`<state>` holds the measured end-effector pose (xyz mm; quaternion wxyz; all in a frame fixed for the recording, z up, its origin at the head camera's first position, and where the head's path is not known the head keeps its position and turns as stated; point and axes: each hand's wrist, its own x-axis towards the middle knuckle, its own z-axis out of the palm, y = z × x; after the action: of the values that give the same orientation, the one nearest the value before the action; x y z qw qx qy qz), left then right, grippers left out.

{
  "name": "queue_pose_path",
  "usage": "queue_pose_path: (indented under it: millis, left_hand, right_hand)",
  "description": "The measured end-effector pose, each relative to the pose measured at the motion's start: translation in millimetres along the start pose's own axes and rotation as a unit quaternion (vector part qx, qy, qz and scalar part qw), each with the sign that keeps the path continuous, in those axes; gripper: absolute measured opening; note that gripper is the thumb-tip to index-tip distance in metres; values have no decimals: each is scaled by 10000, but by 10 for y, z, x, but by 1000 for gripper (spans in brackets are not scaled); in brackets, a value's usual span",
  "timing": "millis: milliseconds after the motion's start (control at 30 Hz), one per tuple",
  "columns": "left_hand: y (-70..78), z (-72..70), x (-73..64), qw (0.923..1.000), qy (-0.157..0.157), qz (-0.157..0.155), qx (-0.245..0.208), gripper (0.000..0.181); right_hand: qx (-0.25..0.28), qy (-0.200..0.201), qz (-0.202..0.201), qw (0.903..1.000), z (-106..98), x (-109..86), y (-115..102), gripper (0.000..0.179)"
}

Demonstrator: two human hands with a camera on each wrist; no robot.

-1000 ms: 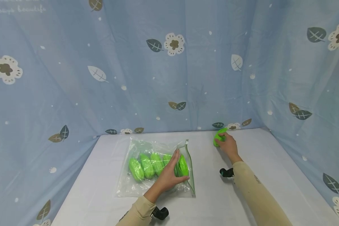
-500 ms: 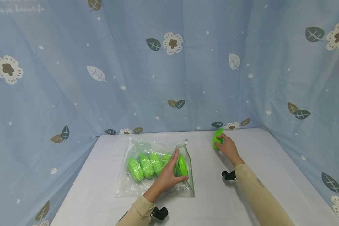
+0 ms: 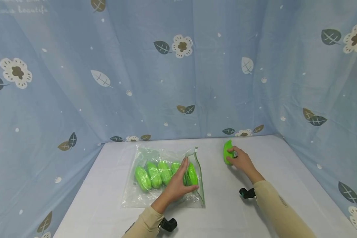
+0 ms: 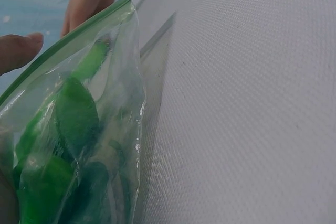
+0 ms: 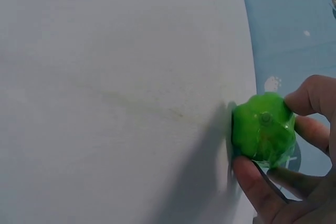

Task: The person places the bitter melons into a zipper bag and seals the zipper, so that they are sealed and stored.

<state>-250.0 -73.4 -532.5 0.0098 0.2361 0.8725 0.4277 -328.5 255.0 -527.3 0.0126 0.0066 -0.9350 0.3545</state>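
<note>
A clear zip bag (image 3: pixel 131 198) with a green-edged mouth lies on the table, its opening to the right. Inside it several bright green, ridged, elongated vegetables (image 3: pixel 142 178) lie side by side. My left hand (image 3: pixel 175 186) rests over the bag's mouth end, thumb and fingers straight and spread apart; part of the contents is hidden beneath it. Near the back of the table my right hand (image 3: pixel 242 162) pinches another green ridged vegetable (image 3: pixel 227 152) between thumb and fingers. Its lobed end (image 5: pixel 265 121) faces the right wrist camera. Whether it touches the table, I cannot tell.
A white cloth-like surface covers the table (image 3: pixel 220 211). Blue patterned curtains (image 3: pixel 154 82) stand along its back and sides. A black camera (image 3: pixel 168 224) sits on the left wrist, another camera (image 3: pixel 247 193) on the right.
My right hand has drawn the green vegetable a little toward me, away from the back curtain. The left hand and the bag stay where they were.
</note>
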Motion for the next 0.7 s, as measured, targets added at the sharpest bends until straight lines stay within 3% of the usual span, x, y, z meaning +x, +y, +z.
queue_pose_path:
  millis: [700]
  left_hand:
    - [25, -19, -4, 9999, 11, 55, -94, 116]
  right_hand:
    - [297, -229, 20, 9993, 80, -377, -42, 33]
